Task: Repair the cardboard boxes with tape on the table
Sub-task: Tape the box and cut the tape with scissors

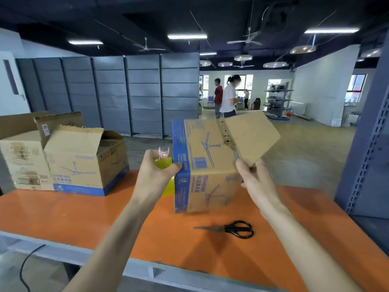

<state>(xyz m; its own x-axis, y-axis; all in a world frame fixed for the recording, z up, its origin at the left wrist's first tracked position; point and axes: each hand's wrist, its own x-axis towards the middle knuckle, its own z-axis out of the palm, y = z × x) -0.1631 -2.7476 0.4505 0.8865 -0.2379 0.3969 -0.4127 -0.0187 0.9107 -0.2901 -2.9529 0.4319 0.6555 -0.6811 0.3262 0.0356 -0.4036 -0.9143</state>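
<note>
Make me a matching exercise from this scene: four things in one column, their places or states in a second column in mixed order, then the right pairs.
Things:
1. tape roll
2. scissors
3. flap
4. open boxes

Places or states:
A. lying flat on the orange table, nearest the person
B. standing at the table's far left
C. held in the left hand, against the blue edge of the middle box
D. held by its lower edge in the right hand, swung away from the box

Pairs: 1-C, 2-A, 3-D, 4-B
</note>
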